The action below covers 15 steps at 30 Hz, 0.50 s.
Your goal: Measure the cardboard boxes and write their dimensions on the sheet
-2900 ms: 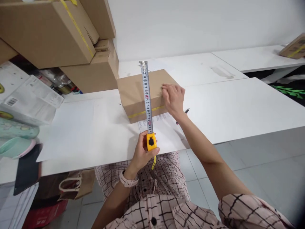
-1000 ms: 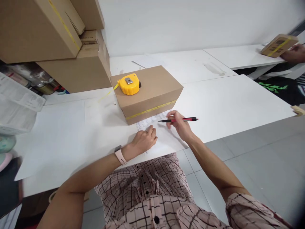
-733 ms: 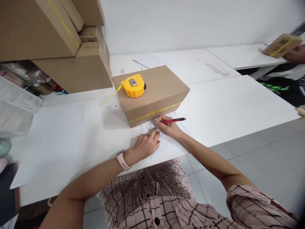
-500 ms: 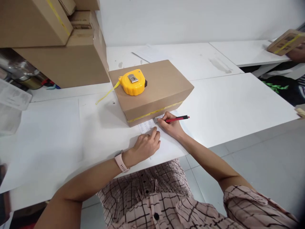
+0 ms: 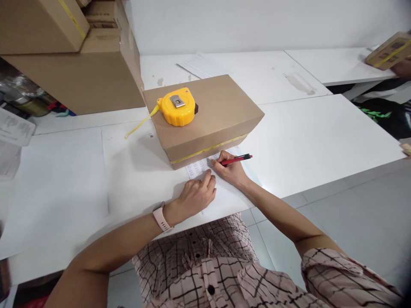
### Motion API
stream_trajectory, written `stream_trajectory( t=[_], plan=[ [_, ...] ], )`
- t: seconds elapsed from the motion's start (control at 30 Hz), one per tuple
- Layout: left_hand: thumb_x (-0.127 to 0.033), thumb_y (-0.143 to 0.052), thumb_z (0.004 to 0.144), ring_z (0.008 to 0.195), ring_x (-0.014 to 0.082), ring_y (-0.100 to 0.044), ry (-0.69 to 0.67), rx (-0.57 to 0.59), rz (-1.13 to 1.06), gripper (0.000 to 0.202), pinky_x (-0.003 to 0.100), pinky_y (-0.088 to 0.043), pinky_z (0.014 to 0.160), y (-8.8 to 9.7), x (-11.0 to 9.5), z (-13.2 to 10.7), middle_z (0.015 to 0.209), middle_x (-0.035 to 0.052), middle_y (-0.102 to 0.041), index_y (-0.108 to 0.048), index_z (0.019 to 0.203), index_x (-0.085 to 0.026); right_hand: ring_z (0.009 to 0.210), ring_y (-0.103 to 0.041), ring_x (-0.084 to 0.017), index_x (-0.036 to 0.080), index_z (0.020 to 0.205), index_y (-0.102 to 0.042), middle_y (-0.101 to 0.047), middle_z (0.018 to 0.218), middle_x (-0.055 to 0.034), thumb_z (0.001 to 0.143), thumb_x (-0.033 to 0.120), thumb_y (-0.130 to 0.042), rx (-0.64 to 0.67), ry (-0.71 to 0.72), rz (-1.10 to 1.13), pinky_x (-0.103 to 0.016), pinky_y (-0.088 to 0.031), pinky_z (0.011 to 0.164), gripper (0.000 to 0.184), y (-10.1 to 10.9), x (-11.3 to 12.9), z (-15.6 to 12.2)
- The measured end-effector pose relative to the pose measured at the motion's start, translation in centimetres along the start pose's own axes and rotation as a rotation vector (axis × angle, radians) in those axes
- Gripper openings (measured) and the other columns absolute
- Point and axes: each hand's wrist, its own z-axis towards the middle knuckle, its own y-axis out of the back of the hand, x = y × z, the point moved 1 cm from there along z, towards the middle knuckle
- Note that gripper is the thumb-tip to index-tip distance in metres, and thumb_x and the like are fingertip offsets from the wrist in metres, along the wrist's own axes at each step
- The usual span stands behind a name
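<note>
My right hand [image 5: 229, 168] is closed in a writing grip around a red and black pen [image 5: 236, 159], its tip end down at the paper. The sheet of paper [image 5: 221, 196] lies on the table with rows of small handwriting, partly under a cardboard box. My left hand [image 5: 197, 194] rests on the same sheet, fingers loosely bent and holding nothing; a pink watch strap is on that wrist. Just beyond both hands stands the closed brown box [image 5: 218, 111] with a yellow band along its front. On its top lies a yellow tape measure [image 5: 178, 107] with a yellow wrist strap.
Large cardboard boxes [image 5: 96, 77] are stacked at the back left. A blank white sheet [image 5: 64, 184] lies on the left of the white table [image 5: 308, 141]. Printed paper [image 5: 202, 64] sits behind the box. At far right, another person's hand [image 5: 403, 66] touches a small box [image 5: 388, 51].
The view has shifted slightly, so the boxes sit a little higher. My right hand still holds the pen, whose upper end has moved slightly left. My left hand stays in place.
</note>
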Motion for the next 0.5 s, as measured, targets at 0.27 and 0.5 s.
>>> stream_trajectory(
  t=[0.27,0.5],
  plan=[
    [-0.029,-0.041,0.103,0.077,0.0232,-0.073,0.042,0.016,-0.063,0.042,0.037,-0.055,0.064,0.09,-0.03,0.02,0.144,0.0246,-0.059,-0.059,0.137,-0.012,0.054,-0.030,-0.011,0.025,0.065,-0.040,-0.038,0.056,0.0054,0.086,0.034,-0.068,0.003,-0.002,-0.031,-0.031,-0.028,0.050,0.036,0.02,-0.61,-0.14],
    [-0.030,-0.039,0.104,0.075,0.0207,-0.072,0.020,0.009,0.030,0.042,0.035,-0.053,0.063,-0.16,0.00,-0.06,0.144,0.0220,-0.061,-0.058,0.138,-0.012,0.054,-0.030,-0.011,0.025,0.065,-0.039,-0.037,0.056,0.0053,0.087,0.036,-0.067,-0.003,0.007,-0.012,-0.031,-0.028,0.050,0.038,0.02,-0.34,-0.06]
  ],
)
